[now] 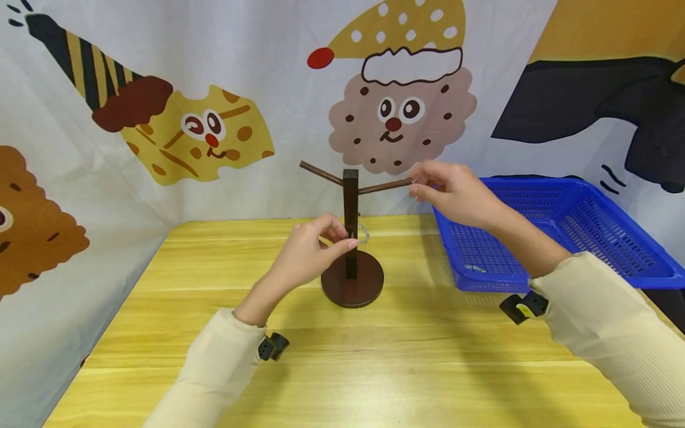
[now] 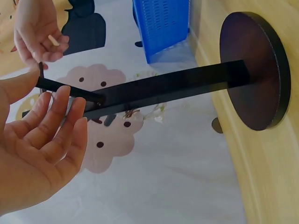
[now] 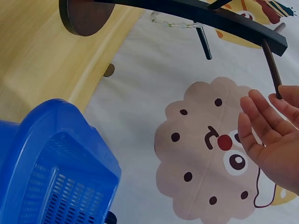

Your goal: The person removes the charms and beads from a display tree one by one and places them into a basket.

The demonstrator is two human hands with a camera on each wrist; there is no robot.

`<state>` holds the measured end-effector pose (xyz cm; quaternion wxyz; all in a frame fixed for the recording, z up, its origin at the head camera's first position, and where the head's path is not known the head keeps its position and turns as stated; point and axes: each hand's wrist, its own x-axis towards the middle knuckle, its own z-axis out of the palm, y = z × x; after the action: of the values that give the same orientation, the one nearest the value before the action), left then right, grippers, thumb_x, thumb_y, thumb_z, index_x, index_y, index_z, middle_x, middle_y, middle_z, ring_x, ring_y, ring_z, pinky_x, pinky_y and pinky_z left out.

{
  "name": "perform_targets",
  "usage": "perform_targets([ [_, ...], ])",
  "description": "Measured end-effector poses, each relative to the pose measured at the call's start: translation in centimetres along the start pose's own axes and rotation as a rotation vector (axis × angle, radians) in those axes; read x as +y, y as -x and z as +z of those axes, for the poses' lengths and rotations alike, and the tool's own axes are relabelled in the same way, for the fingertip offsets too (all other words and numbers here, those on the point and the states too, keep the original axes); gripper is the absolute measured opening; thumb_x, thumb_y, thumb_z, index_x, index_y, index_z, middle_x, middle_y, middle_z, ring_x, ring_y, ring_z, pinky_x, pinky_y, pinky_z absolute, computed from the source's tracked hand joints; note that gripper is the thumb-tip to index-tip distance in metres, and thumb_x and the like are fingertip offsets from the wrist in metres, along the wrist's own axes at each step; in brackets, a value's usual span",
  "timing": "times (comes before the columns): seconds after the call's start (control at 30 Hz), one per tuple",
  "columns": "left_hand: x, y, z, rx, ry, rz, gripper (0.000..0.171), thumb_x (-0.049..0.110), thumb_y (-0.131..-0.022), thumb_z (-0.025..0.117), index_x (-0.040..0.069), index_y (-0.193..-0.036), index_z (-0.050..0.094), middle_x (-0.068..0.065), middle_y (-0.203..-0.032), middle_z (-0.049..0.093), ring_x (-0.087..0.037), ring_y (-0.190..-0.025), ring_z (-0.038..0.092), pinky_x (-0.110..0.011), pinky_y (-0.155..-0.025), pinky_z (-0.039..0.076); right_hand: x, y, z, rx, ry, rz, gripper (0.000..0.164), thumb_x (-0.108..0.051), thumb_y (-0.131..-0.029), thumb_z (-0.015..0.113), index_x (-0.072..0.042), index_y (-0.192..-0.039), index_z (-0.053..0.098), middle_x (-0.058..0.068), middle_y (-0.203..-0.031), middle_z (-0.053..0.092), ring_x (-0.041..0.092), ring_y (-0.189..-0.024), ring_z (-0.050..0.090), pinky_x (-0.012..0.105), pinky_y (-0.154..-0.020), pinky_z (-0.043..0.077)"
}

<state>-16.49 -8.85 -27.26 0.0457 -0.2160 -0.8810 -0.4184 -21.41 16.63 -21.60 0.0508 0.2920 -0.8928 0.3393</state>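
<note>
A dark brown wooden stand [image 1: 350, 202] rises from a round base [image 1: 342, 294] on the table, with thin pegs slanting out of its post. My right hand [image 1: 455, 193] pinches the outer end of the upper right peg [image 1: 382, 186]. In front of the post, my left hand [image 1: 307, 249] holds the tip of a lower peg [image 2: 65, 88] between thumb and fingers. Another upper peg [image 1: 321, 172] points left, untouched. Behind the post, a clear beaded bracelet [image 3: 175, 23] hangs at a rear peg [image 3: 204, 44]; the post partly hides it in the head view.
A blue plastic basket [image 1: 455, 261] stands at the right of the wooden table [image 1: 374, 368], beneath my right forearm. Right behind the table hangs a white cloth [image 1: 299, 119] printed with cartoon biscuits. Each wrist carries a small black camera [image 1: 273, 346].
</note>
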Motion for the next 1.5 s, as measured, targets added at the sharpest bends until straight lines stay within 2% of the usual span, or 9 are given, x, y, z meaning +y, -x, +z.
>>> perform_targets([
  [0.3, -0.8, 0.1, -1.7, 0.034, -0.037, -0.028, 0.016, 0.021, -0.086, 0.066, 0.006, -0.089, 0.064, -0.004, -0.088, 0.065, -0.018, -0.080, 0.060, -0.032, -0.071, 0.049, -0.5, 0.5, 0.3, -0.019, -0.063, -0.089, 0.012, -0.001, -0.092, 0.050, 0.000, -0.095, 0.061, 0.006, -0.084, 0.065, 0.017, -0.081, 0.061, 0.024, -0.072, 0.046],
  [0.47, -1.5, -0.2, -2.3, 0.058, -0.054, -0.028, 0.016, 0.020, -0.087, 0.064, 0.005, -0.090, 0.066, -0.005, -0.087, 0.066, -0.019, -0.080, 0.061, -0.033, -0.071, 0.050, -0.9, 0.4, 0.6, -0.046, -0.091, -0.151, 0.011, 0.000, -0.090, 0.052, -0.003, -0.088, 0.062, 0.002, -0.079, 0.066, 0.011, -0.075, 0.061, 0.026, -0.068, 0.046],
  [0.63, -2.0, -0.8, -2.6, 0.080, -0.066, -0.032, 0.015, 0.018, -0.087, 0.063, 0.004, -0.090, 0.066, -0.007, -0.087, 0.066, -0.022, -0.082, 0.061, -0.037, -0.071, 0.049, -1.2, 0.5, 0.9, -0.062, -0.121, -0.188, 0.007, 0.001, -0.086, 0.058, -0.004, -0.086, 0.062, 0.000, -0.076, 0.063, 0.012, -0.070, 0.059, 0.026, -0.064, 0.044],
  [1.03, -2.5, -1.8, -3.1, 0.080, -0.063, -0.116, 0.018, 0.019, -0.090, 0.059, 0.003, -0.094, 0.066, -0.010, -0.092, 0.065, -0.025, -0.090, 0.058, -0.040, -0.076, 0.045, -3.2, 0.4, 2.3, -0.142, -0.138, -0.297, 0.015, 0.004, -0.082, 0.058, -0.010, -0.082, 0.059, -0.004, -0.076, 0.057, 0.012, -0.071, 0.053, 0.029, -0.065, 0.042],
  [1.37, -2.5, -2.2, -3.0, 0.073, -0.046, -0.147, 0.018, 0.018, -0.091, 0.058, 0.003, -0.097, 0.066, -0.010, -0.095, 0.065, -0.025, -0.091, 0.057, -0.040, -0.078, 0.044, -4.0, 0.1, 3.2, -0.137, -0.147, -0.375, 0.015, 0.004, -0.081, 0.061, -0.011, -0.081, 0.058, -0.005, -0.077, 0.058, 0.011, -0.072, 0.054, 0.029, -0.066, 0.043],
  [1.5, -2.5, -2.2, -3.0, 0.078, -0.037, -0.144, 0.018, 0.017, -0.091, 0.058, 0.002, -0.097, 0.065, -0.011, -0.095, 0.065, -0.025, -0.091, 0.057, -0.040, -0.079, 0.044, -4.0, 0.2, 3.2, -0.134, -0.133, -0.357, 0.013, 0.002, -0.082, 0.063, -0.010, -0.083, 0.059, -0.005, -0.078, 0.060, 0.011, -0.071, 0.054, 0.030, -0.065, 0.043],
])
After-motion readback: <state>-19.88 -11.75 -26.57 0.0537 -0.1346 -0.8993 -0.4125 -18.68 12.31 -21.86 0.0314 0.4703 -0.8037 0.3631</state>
